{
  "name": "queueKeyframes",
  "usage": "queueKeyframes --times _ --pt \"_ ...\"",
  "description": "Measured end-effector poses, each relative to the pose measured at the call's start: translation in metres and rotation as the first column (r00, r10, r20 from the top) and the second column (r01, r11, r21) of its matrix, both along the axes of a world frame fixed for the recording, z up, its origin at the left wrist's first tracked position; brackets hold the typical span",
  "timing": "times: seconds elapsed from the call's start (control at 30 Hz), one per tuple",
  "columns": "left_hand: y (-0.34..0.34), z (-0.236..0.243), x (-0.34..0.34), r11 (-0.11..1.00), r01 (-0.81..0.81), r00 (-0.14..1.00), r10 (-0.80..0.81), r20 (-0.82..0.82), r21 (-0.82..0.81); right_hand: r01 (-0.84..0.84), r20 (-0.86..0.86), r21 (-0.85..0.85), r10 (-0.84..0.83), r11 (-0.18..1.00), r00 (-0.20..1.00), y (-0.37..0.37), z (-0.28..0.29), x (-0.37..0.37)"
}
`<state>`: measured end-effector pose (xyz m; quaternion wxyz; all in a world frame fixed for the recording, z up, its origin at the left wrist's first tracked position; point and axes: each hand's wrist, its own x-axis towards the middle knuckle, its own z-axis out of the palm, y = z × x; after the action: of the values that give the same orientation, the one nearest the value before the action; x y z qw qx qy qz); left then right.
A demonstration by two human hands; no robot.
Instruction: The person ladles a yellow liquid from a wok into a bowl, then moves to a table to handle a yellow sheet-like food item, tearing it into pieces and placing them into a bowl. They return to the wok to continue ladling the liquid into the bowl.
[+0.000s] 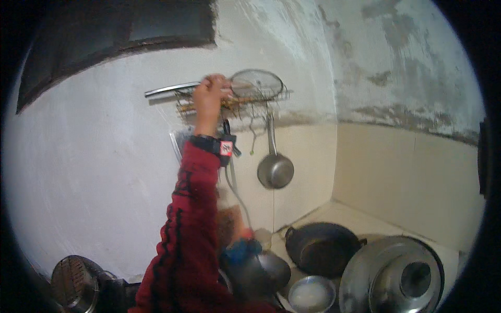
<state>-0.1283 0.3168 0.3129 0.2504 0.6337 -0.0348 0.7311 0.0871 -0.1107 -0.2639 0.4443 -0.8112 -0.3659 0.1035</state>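
My left hand (210, 96) is raised to a wire rack (245, 101) on the wall, its fingers closed around the handle of a round mesh skimmer (257, 82). The metal handle sticks out to the left of my fist, and the mesh head lies to the right, along the top of the rack. A black strap with a small device (225, 147) circles my wrist. Just below the rack a metal dipper (275, 169) hangs by its long handle. Thin wooden sticks (185, 110) show in the rack beside my hand. My right hand is out of sight.
Below on the right sit a dark two-handled wok (323, 250), a large shiny metal vessel or lid (360, 276), and a bowl with something white (311, 295). A blue item (242, 251) lies beside my sleeve. Lower left stands a metal pot (75, 287).
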Motion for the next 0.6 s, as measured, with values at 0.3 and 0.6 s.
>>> queueKeyframes --times 0.3,0.6 --pt "-0.113 -0.074 0.021 0.904 0.388 0.921 -0.384 -0.058 0.180 0.120 0.055 0.060 -0.124 0.991 0.991 -0.066 -0.035 -0.029" --pt "-0.189 -0.173 0.095 0.647 0.749 0.618 -0.760 -0.201 -0.144 0.148 -0.127 -0.048 -0.153 0.988 0.980 -0.089 -0.005 -0.053"
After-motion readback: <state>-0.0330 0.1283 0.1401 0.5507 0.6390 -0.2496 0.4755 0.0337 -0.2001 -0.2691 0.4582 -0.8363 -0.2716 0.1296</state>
